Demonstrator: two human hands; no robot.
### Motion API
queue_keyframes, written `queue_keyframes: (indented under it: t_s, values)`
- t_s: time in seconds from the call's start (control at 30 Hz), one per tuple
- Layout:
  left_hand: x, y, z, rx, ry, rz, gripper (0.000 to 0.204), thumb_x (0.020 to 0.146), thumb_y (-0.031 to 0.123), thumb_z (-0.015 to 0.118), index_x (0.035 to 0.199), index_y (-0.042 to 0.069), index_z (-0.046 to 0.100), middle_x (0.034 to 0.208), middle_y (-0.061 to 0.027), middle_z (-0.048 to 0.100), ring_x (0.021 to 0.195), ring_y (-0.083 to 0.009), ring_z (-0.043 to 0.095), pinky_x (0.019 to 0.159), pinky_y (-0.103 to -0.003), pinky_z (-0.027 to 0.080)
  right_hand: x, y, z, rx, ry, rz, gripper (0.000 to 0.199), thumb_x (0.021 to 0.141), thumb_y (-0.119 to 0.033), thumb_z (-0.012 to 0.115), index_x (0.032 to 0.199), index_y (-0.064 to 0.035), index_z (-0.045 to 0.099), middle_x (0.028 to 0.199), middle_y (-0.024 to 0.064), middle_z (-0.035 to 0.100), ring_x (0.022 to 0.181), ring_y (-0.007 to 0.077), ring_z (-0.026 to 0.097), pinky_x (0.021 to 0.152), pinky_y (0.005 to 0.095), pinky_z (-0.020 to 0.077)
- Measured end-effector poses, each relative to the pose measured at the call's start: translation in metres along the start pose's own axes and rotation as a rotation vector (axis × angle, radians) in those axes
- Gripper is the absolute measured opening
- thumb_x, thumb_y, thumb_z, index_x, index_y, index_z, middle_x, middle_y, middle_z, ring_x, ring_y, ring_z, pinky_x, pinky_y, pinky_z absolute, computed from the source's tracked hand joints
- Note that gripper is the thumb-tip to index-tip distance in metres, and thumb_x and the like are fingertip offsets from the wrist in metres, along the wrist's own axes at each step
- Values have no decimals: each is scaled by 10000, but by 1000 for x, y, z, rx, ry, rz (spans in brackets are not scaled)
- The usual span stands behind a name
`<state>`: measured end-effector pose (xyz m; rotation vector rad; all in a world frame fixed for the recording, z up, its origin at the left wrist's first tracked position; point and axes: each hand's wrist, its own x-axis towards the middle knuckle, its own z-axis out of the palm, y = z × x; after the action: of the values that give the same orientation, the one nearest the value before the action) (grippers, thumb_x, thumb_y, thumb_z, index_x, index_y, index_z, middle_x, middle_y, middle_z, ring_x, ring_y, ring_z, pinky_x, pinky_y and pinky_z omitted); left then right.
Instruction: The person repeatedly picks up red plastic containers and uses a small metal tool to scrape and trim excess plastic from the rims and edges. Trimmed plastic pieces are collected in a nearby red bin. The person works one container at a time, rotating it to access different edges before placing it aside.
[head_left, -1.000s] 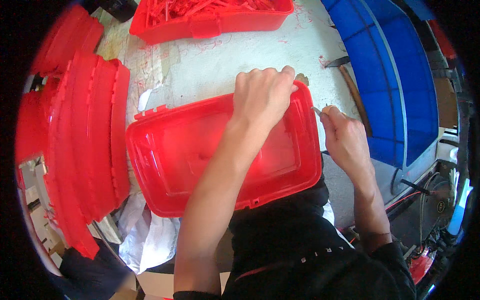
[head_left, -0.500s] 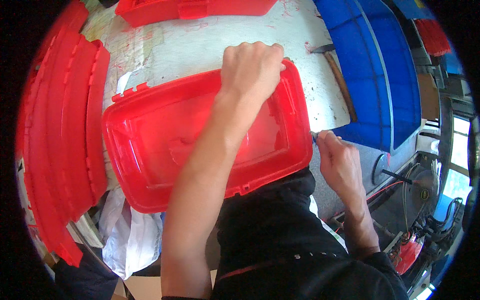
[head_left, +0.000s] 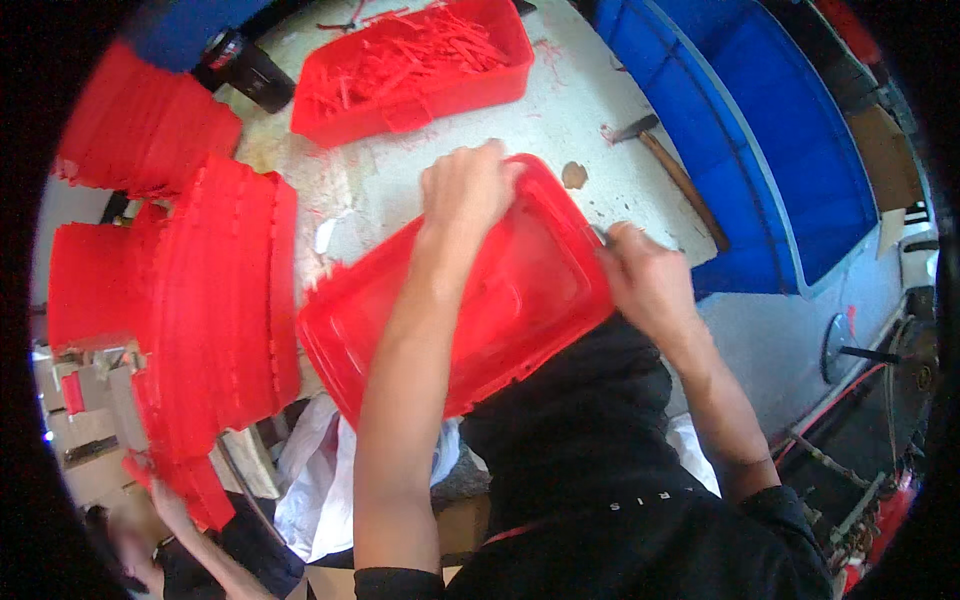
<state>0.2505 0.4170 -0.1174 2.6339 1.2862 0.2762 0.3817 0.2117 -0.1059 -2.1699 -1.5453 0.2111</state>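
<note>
— Nearest? Red plastic lid [head_left: 500, 310], tilted, low edge against the dark shirt [head_left: 590, 460], far edge over the desk [head_left: 560, 130].
— And the hands?
— Left hand [head_left: 465, 190] clamped over the lid's far rim. Right hand [head_left: 645, 275] closed at the right edge, pinching a thin tool [head_left: 600, 236], barely visible.
— Beside that?
— Stack of red lids [head_left: 215, 300] to the left; hammer [head_left: 668, 165] beyond the right hand.
— Farther off?
— Red tray of red trimmings [head_left: 420, 60], blue tub [head_left: 790, 150] on the right
</note>
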Motion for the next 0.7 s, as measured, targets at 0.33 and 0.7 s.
queue_keyframes:
  t_s: [0.33,0.7]
  values:
    - [-173,-198,-47,-419,139,-724,528,892,199,594,1337,-70,506,1250,-342,606,1213,-449,585,1024,-455,449,-66,79,-7,992,-136,465,141,1047,-135,491,1110,-48,582,803,7,578,656,66,529,575,229,438]
    - [-87,22,-13,83,-110,335,558,833,405,759,1239,44,636,1246,-164,641,1182,-368,586,1032,-472,428,-92,56,30,1355,-381,461,268,1090,-266,432,967,-64,560,671,-39,477,605,42,427,542,226,361]
